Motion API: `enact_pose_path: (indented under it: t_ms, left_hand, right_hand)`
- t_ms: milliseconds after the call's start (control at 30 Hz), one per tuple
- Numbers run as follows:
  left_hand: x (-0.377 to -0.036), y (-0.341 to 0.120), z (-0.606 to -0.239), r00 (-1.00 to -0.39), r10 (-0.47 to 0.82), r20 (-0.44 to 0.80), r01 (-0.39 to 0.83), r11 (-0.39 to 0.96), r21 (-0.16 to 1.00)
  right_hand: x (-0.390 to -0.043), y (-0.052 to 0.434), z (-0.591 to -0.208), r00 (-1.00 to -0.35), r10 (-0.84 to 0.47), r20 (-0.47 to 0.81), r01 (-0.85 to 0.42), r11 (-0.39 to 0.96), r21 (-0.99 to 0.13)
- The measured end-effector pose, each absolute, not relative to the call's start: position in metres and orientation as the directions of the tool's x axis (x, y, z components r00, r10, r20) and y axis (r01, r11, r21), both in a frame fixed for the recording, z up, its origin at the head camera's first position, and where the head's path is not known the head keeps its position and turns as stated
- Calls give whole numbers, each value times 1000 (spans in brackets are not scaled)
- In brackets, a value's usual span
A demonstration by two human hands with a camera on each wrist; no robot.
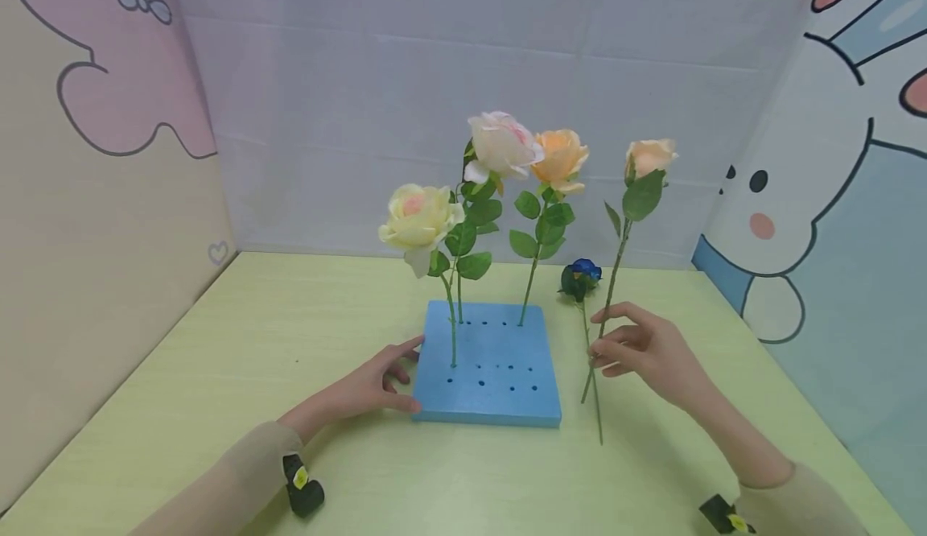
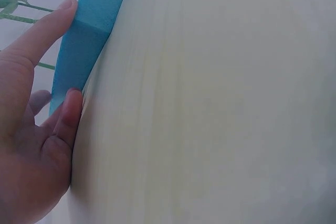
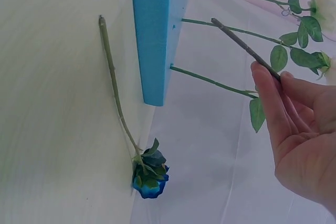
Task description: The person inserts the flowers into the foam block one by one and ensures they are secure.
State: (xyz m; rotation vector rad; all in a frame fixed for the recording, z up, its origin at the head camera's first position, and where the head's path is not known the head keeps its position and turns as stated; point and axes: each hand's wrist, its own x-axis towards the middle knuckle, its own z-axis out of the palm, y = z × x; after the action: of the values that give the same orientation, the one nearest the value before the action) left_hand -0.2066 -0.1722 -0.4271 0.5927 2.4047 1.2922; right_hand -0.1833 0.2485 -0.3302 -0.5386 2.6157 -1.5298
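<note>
My right hand (image 1: 652, 356) pinches the stem of a peach rose (image 1: 650, 158) between thumb and fingers, holding it upright but leaning, right of a blue pegboard-like block (image 1: 500, 351). In the right wrist view the bare stem end (image 3: 231, 35) points toward the block, apart from it. My left hand (image 1: 369, 381) rests against the block's left side, its thumb and fingers touching the edge (image 2: 86, 40). Standing in the block's holes are a pale yellow rose (image 1: 420, 218), a pinkish-white rose (image 1: 501, 146) and an orange rose (image 1: 559, 158).
A blue rose (image 1: 582, 280) lies on the pale yellow table (image 1: 319, 311) right of the block, its stem running toward the front. Several small holes show in the block's top. A white cloth (image 1: 326, 117) hangs behind, and cartoon-printed panels (image 1: 869, 262) stand at both sides.
</note>
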Motion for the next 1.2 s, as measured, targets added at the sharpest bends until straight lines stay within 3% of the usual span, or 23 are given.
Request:
enact_pose_path:
  t_ms: [600,1200]
  left_hand:
    - [-206,-172,-427,-852,516,-91,209,495,843]
    - [-206,-173,-428,-856,507,-103,197,503,842]
  right_hand:
    - [-185,205,-325,-882,-365,297,-449,464,-764]
    - [-204,149,-342,-836,-391,385,-539,450,-712]
